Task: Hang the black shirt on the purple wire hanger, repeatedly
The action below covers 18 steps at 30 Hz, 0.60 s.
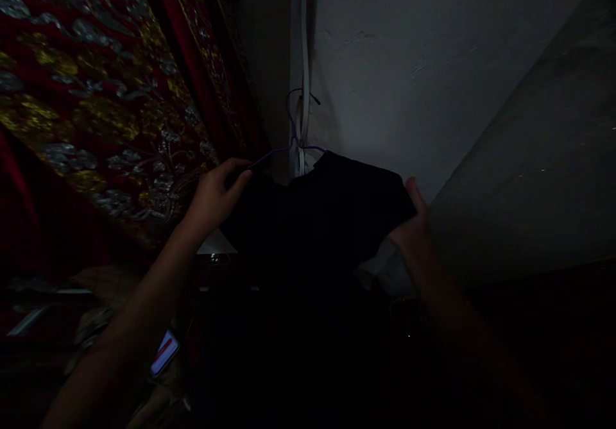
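Note:
A black short-sleeved shirt (317,224) hangs on a thin purple clothes hanger (273,153) in front of me. The hanger's hook rises beside a white cable on the wall. My left hand (219,192) grips the shirt's left shoulder near the hanger arm, thumb and fingers closed on it. At the other side, my right hand (411,217) holds the right sleeve, its thumb showing past the sleeve edge and its other fingers largely behind the cloth. The lower part of the shirt is lost in darkness.
A red cloth (96,95) with gold and silver floral patterns covers the left side. Behind the hanger run a white cable (305,44) and a pale wall (409,50). A lit phone (164,353) lies among crumpled fabric at lower left. The room is very dim.

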{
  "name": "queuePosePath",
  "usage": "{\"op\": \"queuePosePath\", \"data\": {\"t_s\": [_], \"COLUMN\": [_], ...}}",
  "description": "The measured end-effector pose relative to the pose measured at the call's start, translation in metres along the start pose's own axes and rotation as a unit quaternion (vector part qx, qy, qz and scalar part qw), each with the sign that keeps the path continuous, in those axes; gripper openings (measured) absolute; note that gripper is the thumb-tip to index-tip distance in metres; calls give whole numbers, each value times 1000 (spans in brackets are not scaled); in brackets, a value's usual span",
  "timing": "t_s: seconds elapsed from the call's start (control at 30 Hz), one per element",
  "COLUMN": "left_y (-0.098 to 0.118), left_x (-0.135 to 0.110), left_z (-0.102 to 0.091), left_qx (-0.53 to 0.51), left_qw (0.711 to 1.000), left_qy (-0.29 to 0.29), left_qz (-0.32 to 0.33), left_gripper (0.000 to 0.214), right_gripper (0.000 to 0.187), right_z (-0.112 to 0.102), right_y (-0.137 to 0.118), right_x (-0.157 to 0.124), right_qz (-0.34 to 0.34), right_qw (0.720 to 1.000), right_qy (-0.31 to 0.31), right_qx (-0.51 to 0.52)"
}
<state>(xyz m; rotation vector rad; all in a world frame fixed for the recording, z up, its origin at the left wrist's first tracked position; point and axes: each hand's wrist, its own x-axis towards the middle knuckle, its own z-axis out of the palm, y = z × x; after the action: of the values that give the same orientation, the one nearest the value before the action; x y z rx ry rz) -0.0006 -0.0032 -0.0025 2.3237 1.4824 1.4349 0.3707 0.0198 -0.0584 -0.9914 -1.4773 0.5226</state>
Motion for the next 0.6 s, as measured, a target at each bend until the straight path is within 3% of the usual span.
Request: {"op": "queuePosePath", "data": {"t_s": [0.07, 0.13, 0.23, 0.3, 0.37, 0.47, 0.53, 0.6], "left_y": [2, 5, 4, 0, -4, -6, -1, 9], "left_x": [4, 12, 27, 35, 39, 32, 22, 12], "left_z": [1, 5, 9, 11, 11, 10, 10, 10], "left_qx": [6, 19, 48, 51, 25, -36, -71, -104], "left_qw": [1000, 1000, 998, 998, 999, 997, 994, 994], "left_qy": [7, 14, 19, 24, 25, 49, 57, 26], "left_qz": [-4, -10, -20, -22, -28, -49, -56, -29], "left_gripper": [34, 34, 32, 29, 25, 23, 26, 32], "right_gripper": [54, 41, 37, 44, 56, 75, 68, 45], "right_z": [-5, -7, -2, 4, 8, 10, 15, 25], "right_y": [1, -9, -38, -58, -73, -80, -73, -57], "right_x": [10, 20, 27, 20, 7, -15, -26, -33], "right_qz": [49, 90, 98, 91, 86, 88, 71, 32], "right_qw": [995, 983, 975, 976, 977, 948, 921, 926], "right_qy": [-6, 4, 26, 7, -59, -245, -349, -367], "right_qx": [88, 162, 198, 196, 185, 182, 156, 85]}}
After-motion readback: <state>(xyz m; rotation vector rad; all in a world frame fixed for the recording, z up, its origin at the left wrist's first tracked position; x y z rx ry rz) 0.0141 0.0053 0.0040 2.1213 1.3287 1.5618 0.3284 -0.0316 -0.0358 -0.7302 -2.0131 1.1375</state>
